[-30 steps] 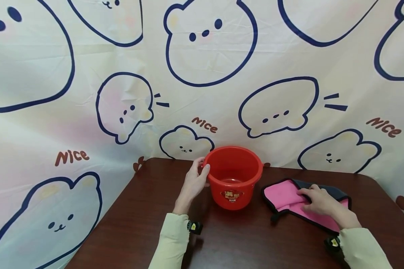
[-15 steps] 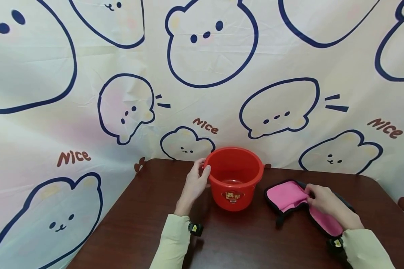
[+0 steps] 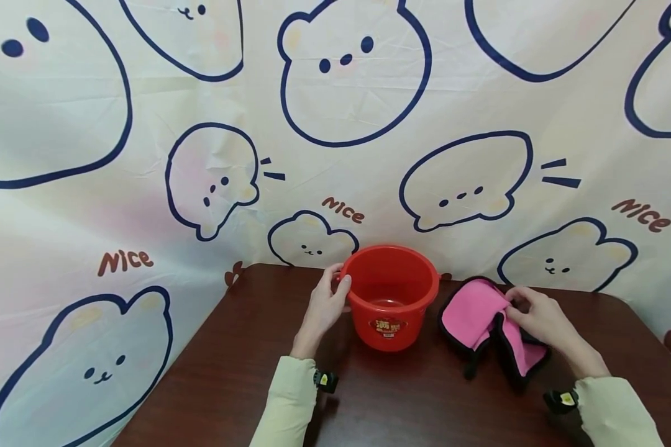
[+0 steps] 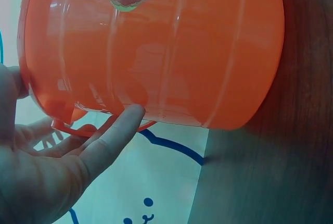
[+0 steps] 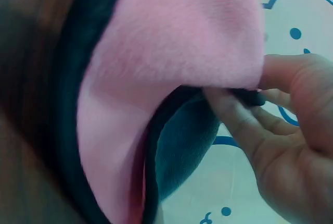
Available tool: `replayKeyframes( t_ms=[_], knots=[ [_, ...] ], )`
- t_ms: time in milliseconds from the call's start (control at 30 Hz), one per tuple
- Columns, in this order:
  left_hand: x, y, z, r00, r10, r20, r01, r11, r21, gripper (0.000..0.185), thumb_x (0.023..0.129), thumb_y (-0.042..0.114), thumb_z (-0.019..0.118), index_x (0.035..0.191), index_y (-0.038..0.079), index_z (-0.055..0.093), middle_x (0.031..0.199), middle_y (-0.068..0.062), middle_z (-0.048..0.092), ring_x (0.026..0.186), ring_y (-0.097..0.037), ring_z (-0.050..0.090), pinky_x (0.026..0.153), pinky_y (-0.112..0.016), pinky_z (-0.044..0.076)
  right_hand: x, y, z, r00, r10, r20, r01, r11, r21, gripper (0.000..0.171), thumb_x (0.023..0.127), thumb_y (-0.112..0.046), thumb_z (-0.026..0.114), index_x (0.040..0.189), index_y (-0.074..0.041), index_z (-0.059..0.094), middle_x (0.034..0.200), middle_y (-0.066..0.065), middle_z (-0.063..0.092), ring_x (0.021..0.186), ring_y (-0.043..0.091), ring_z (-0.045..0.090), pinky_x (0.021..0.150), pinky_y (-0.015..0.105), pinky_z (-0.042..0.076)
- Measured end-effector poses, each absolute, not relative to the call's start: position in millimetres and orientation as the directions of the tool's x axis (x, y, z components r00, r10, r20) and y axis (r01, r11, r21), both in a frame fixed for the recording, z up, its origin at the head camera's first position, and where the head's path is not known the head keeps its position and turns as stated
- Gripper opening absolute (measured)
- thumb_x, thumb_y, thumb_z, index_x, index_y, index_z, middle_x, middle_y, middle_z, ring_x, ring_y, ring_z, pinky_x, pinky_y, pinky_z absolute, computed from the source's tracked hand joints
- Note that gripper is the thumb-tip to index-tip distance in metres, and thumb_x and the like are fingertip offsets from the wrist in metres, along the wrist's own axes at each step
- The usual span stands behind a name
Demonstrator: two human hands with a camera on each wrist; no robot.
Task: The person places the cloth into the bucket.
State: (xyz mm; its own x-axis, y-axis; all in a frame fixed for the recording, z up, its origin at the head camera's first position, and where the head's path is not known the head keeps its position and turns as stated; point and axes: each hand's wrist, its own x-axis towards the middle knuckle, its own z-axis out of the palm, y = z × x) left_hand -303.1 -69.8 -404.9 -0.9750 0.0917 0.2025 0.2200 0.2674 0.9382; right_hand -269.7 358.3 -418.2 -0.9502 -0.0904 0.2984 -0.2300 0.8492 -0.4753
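Observation:
A red plastic bucket (image 3: 391, 282) stands upright on the table, with a gold-lettered label on its front. My left hand (image 3: 323, 305) grips it at the left side of the rim, and one finger lies along the outer wall (image 4: 156, 52) in the left wrist view. To the right of the bucket is a pink cloth (image 3: 471, 313) with black edging and a dark grey reverse side. My right hand (image 3: 539, 318) pinches this cloth between thumb and fingers near its middle. The pinched part is raised, and the right portion hangs in a fold. A short black tab sticks out at its front.
The dark brown wooden table (image 3: 246, 385) has its back edge just behind the bucket. A pale cartoon-printed curtain (image 3: 335, 167) hangs behind and to the left. Each wrist wears a small black camera.
My right hand has gone from resting on the spread cloth to pinching and lifting it. The cloth's right side has drawn inward and folded. The bucket and left hand stay put.

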Motion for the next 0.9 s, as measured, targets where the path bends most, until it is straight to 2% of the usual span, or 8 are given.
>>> replayKeyframes(
  t_ms=[267, 400, 567, 767, 900],
  knots=[
    [-302.2, -70.3, -405.3, -0.976, 0.092, 0.195, 0.213, 0.261, 0.942, 0.043, 0.100, 0.035, 0.054, 0.142, 0.032, 0.041, 0.134, -0.003, 0.055, 0.105, -0.026, 0.064, 0.075, -0.036, 0.062, -265.6, 356.2, -393.7, -0.874, -0.063, 0.482, -0.336, 0.793, -0.508, 0.015, 0.091, -0.012, 0.067, 0.104, -0.006, 0.061, 0.089, 0.010, 0.062, 0.069, 0.001, 0.047, 0.052, 0.022, 0.041],
    [-301.7, -70.2, -405.0, -0.976, 0.091, 0.199, 0.217, 0.260, 0.941, 0.043, 0.100, 0.034, 0.054, 0.141, 0.032, 0.041, 0.134, -0.002, 0.055, 0.105, -0.026, 0.064, 0.074, -0.036, 0.062, -265.3, 351.6, -378.2, -0.869, -0.041, 0.493, -0.342, 0.770, -0.539, 0.017, 0.093, -0.015, 0.065, 0.106, -0.005, 0.061, 0.091, 0.009, 0.059, 0.071, 0.004, 0.048, 0.053, 0.021, 0.042],
    [-302.4, -69.6, -405.2, -0.975, 0.093, 0.201, 0.218, 0.259, 0.941, 0.043, 0.100, 0.034, 0.054, 0.141, 0.032, 0.041, 0.134, -0.002, 0.055, 0.105, -0.025, 0.064, 0.073, -0.035, 0.062, -268.3, 344.7, -357.5, -0.871, -0.015, 0.492, -0.337, 0.746, -0.575, 0.021, 0.095, -0.020, 0.063, 0.110, -0.005, 0.061, 0.090, 0.003, 0.059, 0.071, 0.006, 0.049, 0.055, 0.020, 0.042],
    [-302.9, -69.3, -405.5, -0.976, 0.096, 0.198, 0.216, 0.252, 0.943, 0.043, 0.100, 0.035, 0.054, 0.141, 0.032, 0.041, 0.135, -0.003, 0.055, 0.107, -0.025, 0.063, 0.078, -0.044, 0.061, -273.2, 330.9, -332.5, -0.850, 0.003, 0.527, -0.382, 0.684, -0.621, 0.019, 0.094, -0.016, 0.063, 0.110, -0.006, 0.062, 0.082, -0.012, 0.059, 0.066, 0.008, 0.055, 0.054, 0.019, 0.047],
    [-303.1, -69.1, -406.2, -0.976, 0.098, 0.195, 0.213, 0.244, 0.946, 0.043, 0.100, 0.034, 0.054, 0.141, 0.032, 0.041, 0.136, -0.003, 0.054, 0.107, -0.026, 0.064, 0.079, -0.044, 0.060, -274.6, 317.9, -315.6, -0.846, 0.012, 0.533, -0.385, 0.677, -0.627, 0.021, 0.094, -0.020, 0.063, 0.111, -0.008, 0.062, 0.081, -0.016, 0.060, 0.067, 0.009, 0.055, 0.057, 0.018, 0.044]
  ],
)
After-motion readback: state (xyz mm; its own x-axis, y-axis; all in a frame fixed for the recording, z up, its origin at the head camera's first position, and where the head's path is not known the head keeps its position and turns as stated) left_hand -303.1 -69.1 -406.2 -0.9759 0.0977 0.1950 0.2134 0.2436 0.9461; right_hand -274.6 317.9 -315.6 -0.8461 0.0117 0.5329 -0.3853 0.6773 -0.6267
